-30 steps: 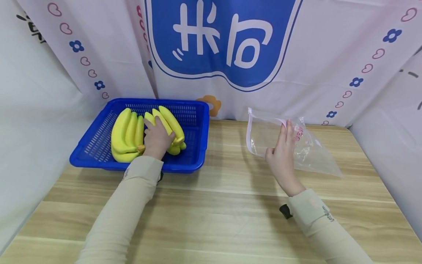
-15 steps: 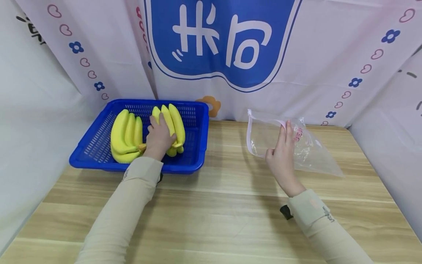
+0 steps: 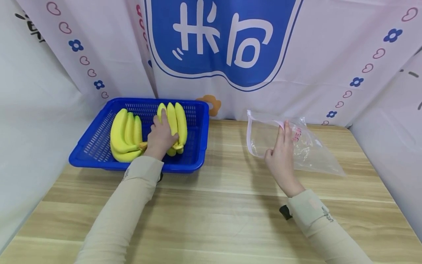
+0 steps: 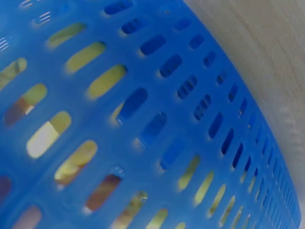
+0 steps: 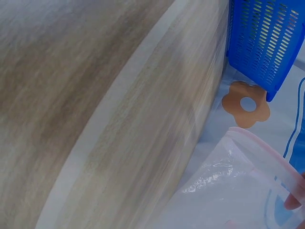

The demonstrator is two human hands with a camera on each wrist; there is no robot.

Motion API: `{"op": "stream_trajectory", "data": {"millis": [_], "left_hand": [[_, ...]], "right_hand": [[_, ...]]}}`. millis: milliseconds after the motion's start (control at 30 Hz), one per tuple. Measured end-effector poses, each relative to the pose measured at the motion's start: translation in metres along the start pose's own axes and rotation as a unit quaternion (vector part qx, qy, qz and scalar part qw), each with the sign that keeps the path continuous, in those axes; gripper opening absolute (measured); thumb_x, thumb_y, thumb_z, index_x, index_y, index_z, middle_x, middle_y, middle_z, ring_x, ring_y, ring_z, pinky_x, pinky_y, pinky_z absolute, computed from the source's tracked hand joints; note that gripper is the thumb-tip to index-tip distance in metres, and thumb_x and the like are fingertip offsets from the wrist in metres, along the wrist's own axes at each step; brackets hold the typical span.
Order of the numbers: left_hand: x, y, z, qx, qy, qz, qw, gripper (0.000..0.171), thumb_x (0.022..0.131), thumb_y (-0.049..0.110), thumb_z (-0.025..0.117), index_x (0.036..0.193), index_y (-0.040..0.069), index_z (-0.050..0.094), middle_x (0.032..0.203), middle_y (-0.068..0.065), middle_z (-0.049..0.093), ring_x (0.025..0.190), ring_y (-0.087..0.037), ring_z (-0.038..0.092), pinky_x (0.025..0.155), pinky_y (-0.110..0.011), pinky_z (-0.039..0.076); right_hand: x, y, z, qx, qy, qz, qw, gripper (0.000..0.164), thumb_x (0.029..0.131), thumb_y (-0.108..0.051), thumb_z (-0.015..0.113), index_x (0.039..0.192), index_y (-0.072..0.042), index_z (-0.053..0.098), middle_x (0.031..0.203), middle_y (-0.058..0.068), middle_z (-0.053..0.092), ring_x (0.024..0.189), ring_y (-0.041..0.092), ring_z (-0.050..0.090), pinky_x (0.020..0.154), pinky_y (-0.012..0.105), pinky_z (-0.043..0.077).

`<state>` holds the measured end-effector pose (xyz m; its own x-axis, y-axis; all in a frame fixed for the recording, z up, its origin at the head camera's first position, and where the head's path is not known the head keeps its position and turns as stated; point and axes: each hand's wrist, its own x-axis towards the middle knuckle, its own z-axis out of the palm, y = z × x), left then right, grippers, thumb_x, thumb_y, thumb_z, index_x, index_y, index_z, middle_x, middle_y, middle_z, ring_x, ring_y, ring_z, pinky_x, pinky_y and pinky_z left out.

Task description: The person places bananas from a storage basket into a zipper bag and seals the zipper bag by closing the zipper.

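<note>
In the head view my left hand reaches into the blue basket. It holds the right-hand bunch of bananas, with the thumb near the stem end and the fingers over the leftmost fruit; the palm side is hidden. Another bunch of bananas lies to the left of this hand. My right hand pinches the pale zip edge of a clear plastic zip bag, whose mouth gapes toward the left. The left wrist view is mostly basket wall, with bits of yellow through the slots.
Basket and bag share a wood-grain table. Behind it hangs a white cloth with a blue printed emblem, close to the basket's rear rim. White panels flank both sides.
The right-hand bunch has turned more upright and shifted slightly rightward in the basket, with my left hand moving along slightly. My right hand and the bag have barely moved.
</note>
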<state>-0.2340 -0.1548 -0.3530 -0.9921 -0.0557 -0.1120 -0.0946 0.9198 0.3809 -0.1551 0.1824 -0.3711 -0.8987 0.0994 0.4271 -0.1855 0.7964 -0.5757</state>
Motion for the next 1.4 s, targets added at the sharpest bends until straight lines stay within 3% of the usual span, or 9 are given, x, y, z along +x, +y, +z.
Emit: {"op": "stream_trajectory", "data": {"millis": [133,267,400,500,600,733,900,1067,1400], "left_hand": [[0.0013,0.0018,0.0014,-0.022,-0.006,0.015,0.9996,0.101,0.093,0.03,0.057,0.148,0.005,-0.024,0.156,-0.03,-0.012,0.138,-0.053,0.022,0.099,-0.06,0.041],[0.0021,0.0026,0.0037,-0.013,-0.003,0.01,0.9999,0.103,0.093,0.035,0.058,0.147,-0.005,-0.019,0.151,-0.033,-0.026,0.134,-0.051,0.032,0.089,-0.052,0.05],[0.0027,0.0025,0.0055,-0.001,-0.007,0.007,1.0,0.094,0.093,0.038,0.057,0.148,-0.013,0.001,0.148,-0.035,-0.029,0.129,-0.05,0.041,0.082,-0.049,0.053],[0.0023,0.0032,0.0049,-0.021,-0.017,0.001,0.9996,0.087,0.092,0.037,0.058,0.148,-0.01,0.01,0.151,-0.036,-0.022,0.127,-0.05,0.041,0.087,-0.053,0.05],[0.0016,0.0046,0.0046,-0.028,-0.037,-0.001,0.9989,0.083,0.091,0.034,0.059,0.147,-0.002,0.01,0.151,-0.038,0.01,0.121,-0.048,0.047,0.09,-0.054,0.047],[0.0015,0.0049,0.0053,0.004,-0.066,-0.001,0.9978,0.082,0.093,0.033,0.056,0.148,0.001,0.004,0.133,-0.031,0.046,0.104,-0.042,0.059,0.084,-0.051,0.049],[0.0004,0.0038,0.0049,0.025,-0.093,-0.011,0.9953,0.085,0.095,0.036,0.051,0.149,-0.003,-0.001,0.139,-0.032,0.04,0.112,-0.046,0.054,0.093,-0.054,0.046],[-0.0018,0.0034,0.0047,0.031,-0.11,-0.018,0.9932,0.09,0.092,0.039,0.052,0.152,0.005,-0.006,0.142,-0.034,0.034,0.118,-0.049,0.05,0.1,-0.059,0.04],[-0.0045,0.0046,0.0026,0.037,-0.105,-0.031,0.9933,0.096,0.089,0.042,0.055,0.151,0.002,-0.007,0.139,-0.035,0.037,0.118,-0.05,0.049,0.101,-0.059,0.039]], "right_hand": [[-0.0003,0.0005,0.0009,-0.002,-0.002,0.001,1.0,0.078,0.075,0.011,0.049,0.146,0.012,0.019,0.158,0.025,0.008,0.147,0.042,0.009,0.121,0.052,0.01],[-0.0002,0.0009,0.0019,-0.004,-0.009,0.0,1.0,0.076,0.076,0.011,0.048,0.146,0.011,0.02,0.158,0.025,0.009,0.146,0.043,0.01,0.12,0.054,0.011],[0.0,0.0009,0.0019,-0.006,-0.017,0.002,1.0,0.074,0.076,0.011,0.048,0.146,0.012,0.022,0.159,0.024,0.009,0.146,0.043,0.011,0.12,0.055,0.013],[0.0,0.0006,0.0015,-0.006,-0.017,0.002,1.0,0.074,0.076,0.011,0.047,0.145,0.012,0.022,0.159,0.024,0.009,0.146,0.043,0.012,0.119,0.055,0.014],[-0.0004,0.0002,0.0012,-0.004,-0.016,0.001,1.0,0.074,0.076,0.011,0.047,0.145,0.012,0.022,0.159,0.024,0.009,0.146,0.043,0.012,0.119,0.055,0.014],[-0.0006,-0.0006,0.0012,-0.004,-0.016,0.001,1.0,0.075,0.075,0.011,0.047,0.145,0.012,0.022,0.158,0.025,0.009,0.146,0.043,0.012,0.12,0.054,0.013],[-0.0003,-0.0008,0.0011,-0.002,-0.014,0.003,1.0,0.075,0.075,0.011,0.047,0.146,0.011,0.021,0.158,0.025,0.009,0.146,0.041,0.011,0.12,0.053,0.011],[-0.0003,-0.0006,0.0002,-0.003,-0.014,0.002,1.0,0.076,0.076,0.011,0.047,0.146,0.011,0.02,0.158,0.025,0.01,0.147,0.041,0.011,0.12,0.053,0.011],[0.0002,-0.0005,-0.0026,-0.002,-0.01,-0.001,1.0,0.076,0.075,0.01,0.047,0.146,0.011,0.02,0.158,0.024,0.011,0.147,0.04,0.011,0.12,0.053,0.011]]}}
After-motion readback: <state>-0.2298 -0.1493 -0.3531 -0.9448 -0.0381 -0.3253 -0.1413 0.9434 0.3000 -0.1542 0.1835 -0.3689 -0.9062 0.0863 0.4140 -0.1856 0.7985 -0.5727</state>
